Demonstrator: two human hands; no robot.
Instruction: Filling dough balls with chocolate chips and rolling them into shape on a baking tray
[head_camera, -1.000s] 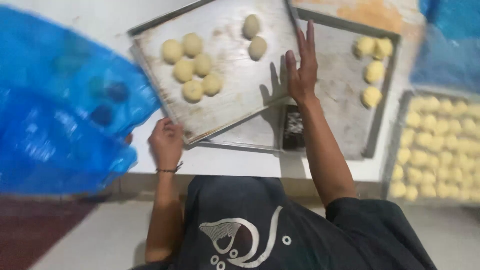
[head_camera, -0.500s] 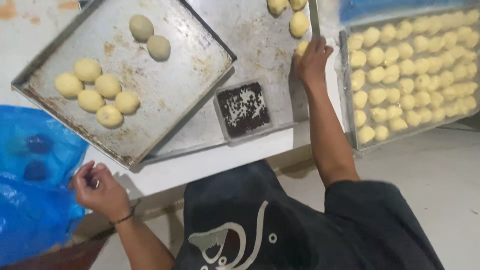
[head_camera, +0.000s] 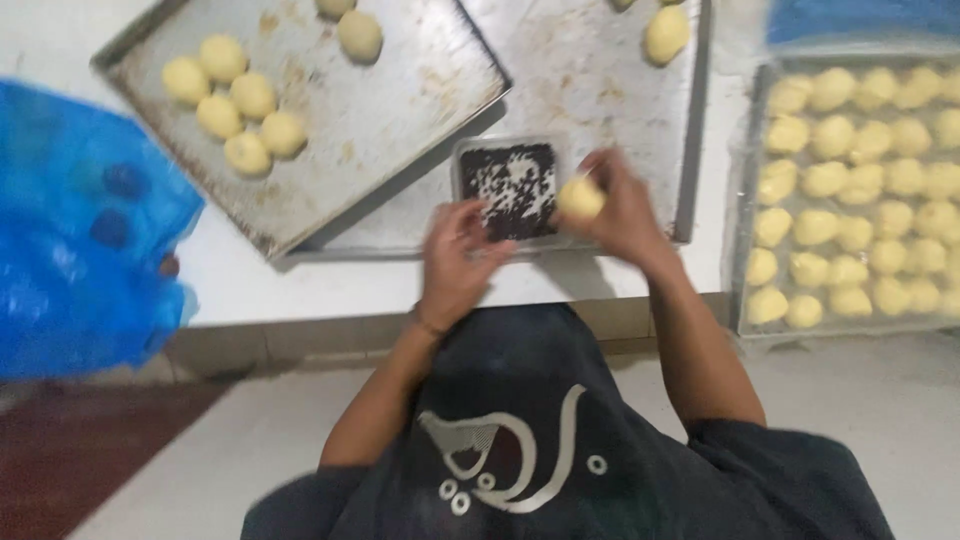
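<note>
Right hand (head_camera: 625, 205) pinches dough ball (head_camera: 580, 198) in fingertips, at 3 o'clock edge of sprinkle tub (head_camera: 508, 185). Left hand (head_camera: 455, 255) at tub's 7 o'clock, fingers loosely curled, nothing visibly held; blur hides detail. Judgement: hold ball lightly to keep shape, steady tub with left, dip top only. Tray (head_camera: 390, 120) at 11 o'clock carries seven balls

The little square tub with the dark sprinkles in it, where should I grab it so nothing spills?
Best to take the sprinkle tub by its two side walls, coming down from above and keeping it level. It has an open top, looks shallow, and lies flat on a metal tray, so a tilt could tip the sprinkles out. The left hand is already at its near edge; the right hand holds a dough ball.
</note>
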